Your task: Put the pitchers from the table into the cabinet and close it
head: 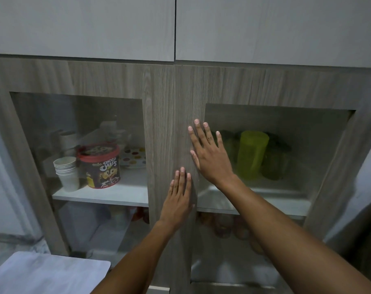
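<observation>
Grey-brown woodgrain is lying under both palms: the left hand (178, 197) and right hand (210, 152) are pressing flat, fingers spread and holding nothing, on the right cabinet door (185, 98) near its inner edge. The green pitchers (252, 153) are already standing on the shelf (254, 200) behind the glass. To finish well, I judge both palms should be pushing evenly near the meeting edge until it is sitting flush

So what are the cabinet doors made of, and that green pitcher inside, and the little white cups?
The cabinet doors look like grey wood-grain board, matte, with see-through glass or clear plastic panes. The green pitcher seems to be plastic: it is tinted and light passes through it. The white cups look like paper or thin plastic, stacked with thin rims; I cannot tell which.
</observation>
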